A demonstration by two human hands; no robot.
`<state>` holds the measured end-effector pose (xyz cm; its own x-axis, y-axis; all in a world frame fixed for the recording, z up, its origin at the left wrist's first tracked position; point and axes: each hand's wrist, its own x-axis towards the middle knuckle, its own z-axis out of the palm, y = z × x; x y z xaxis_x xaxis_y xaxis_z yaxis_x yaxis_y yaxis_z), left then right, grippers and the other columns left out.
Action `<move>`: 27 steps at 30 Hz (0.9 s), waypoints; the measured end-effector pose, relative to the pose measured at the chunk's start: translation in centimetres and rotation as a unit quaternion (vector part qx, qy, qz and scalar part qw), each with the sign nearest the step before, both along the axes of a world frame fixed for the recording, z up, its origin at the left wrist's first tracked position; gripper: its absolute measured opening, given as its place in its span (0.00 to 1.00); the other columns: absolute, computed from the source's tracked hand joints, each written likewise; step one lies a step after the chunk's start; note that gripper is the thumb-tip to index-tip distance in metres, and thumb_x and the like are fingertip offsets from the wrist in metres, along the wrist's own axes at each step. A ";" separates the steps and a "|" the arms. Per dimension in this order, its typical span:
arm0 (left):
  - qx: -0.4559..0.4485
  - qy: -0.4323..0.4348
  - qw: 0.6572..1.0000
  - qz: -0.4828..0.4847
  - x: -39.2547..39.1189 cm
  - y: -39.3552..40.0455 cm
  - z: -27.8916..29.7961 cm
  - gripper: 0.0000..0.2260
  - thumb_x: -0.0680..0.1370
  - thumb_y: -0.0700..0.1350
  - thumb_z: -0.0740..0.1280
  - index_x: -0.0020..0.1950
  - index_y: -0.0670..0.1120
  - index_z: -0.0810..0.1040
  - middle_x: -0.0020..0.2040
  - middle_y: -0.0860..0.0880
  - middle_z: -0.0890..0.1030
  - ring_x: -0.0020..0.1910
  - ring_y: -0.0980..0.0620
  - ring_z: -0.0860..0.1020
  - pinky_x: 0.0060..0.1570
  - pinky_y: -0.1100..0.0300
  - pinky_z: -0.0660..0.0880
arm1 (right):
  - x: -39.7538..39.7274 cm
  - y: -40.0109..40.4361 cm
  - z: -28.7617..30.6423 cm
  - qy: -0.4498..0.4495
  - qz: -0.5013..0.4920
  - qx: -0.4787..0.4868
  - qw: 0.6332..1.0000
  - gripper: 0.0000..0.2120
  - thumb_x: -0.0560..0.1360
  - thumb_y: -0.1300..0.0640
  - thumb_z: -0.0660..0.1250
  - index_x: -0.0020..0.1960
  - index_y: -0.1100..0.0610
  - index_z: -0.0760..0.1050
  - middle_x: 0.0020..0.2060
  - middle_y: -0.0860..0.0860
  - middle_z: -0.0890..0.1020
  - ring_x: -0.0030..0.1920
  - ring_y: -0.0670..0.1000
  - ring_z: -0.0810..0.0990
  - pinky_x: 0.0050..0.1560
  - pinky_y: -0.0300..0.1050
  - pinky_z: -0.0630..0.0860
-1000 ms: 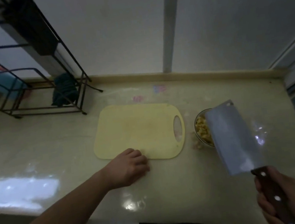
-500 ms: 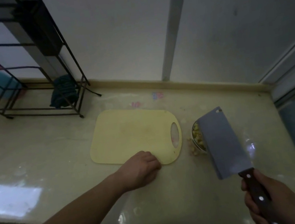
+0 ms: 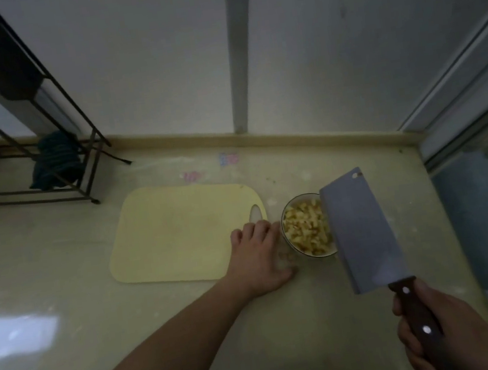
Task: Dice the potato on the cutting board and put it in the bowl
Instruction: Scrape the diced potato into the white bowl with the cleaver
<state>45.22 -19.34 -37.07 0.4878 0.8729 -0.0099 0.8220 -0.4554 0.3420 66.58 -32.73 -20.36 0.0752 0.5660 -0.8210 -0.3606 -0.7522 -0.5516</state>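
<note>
Just left of the right hand (image 3: 445, 332) grip, clenched on the cleaver (image 3: 360, 231), the diced potato (image 3: 305, 228) fills the bowl (image 3: 287, 235). The left hand (image 3: 259, 255) lies flat and released on the table (image 3: 58, 258) (beside the bare cutting board (image 3: 177, 232)); a careless swing could nick it or tip the bowl.

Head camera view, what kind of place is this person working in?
Most likely a home kitchen counter: a yellow cutting board lies beside a bowl of diced potato, the right hand holds a cleaver, and a black wire rack stands against the wall.
</note>
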 end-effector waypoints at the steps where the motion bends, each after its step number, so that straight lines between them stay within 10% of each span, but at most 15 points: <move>1: -0.005 0.024 1.000 -0.006 0.2 0.1 0.1 0.41 0.65 0.73 0.61 0.72 0.51 0.66 0.63 0.50 0.71 0.61 0.46 0.68 0.60 0.47 0.62 | 0.1 0.1 0.0 0.003 0.002 -0.002 1.000 0.24 0.61 0.44 0.73 0.37 0.66 0.74 0.21 0.63 0.67 0.15 0.55 0.68 0.22 0.43 0.69; 7: 0.060 0.008 0.997 0.039 1.8 0.1 -0.9 0.32 0.67 0.72 0.64 0.59 0.50 0.76 0.54 0.51 0.76 0.54 0.46 0.72 0.53 0.49 0.60 | 1.2 -0.3 -1.6 -0.048 0.001 0.047 0.998 0.21 0.82 0.53 0.52 0.42 0.69 0.71 0.21 0.62 0.67 0.16 0.52 0.68 0.24 0.41 0.69; 17: 0.171 -0.032 0.985 -0.002 1.3 -1.5 -2.5 0.12 0.77 0.55 0.63 0.44 0.47 0.77 0.39 0.51 0.77 0.41 0.46 0.75 0.45 0.51 0.61 | 0.7 0.1 -0.3 -0.075 0.032 0.058 0.995 0.28 0.65 0.33 0.65 0.38 0.60 0.74 0.21 0.61 0.71 0.16 0.55 0.69 0.19 0.39 0.69; 27: 0.130 -0.057 0.989 -0.041 0.9 -0.2 -1.9 0.10 0.73 0.49 0.63 0.36 0.45 0.77 0.32 0.49 0.76 0.34 0.47 0.76 0.45 0.53 0.61 | 0.7 0.4 -0.6 -0.029 -0.028 0.020 0.999 0.21 0.82 0.52 0.53 0.42 0.69 0.69 0.20 0.61 0.66 0.14 0.52 0.65 0.21 0.46 0.71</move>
<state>46.13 -19.58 -38.99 0.5415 0.7965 0.2690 0.7423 -0.6032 0.2919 67.29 -32.32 -20.93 0.1543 0.5923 -0.7908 -0.3686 -0.7081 -0.6023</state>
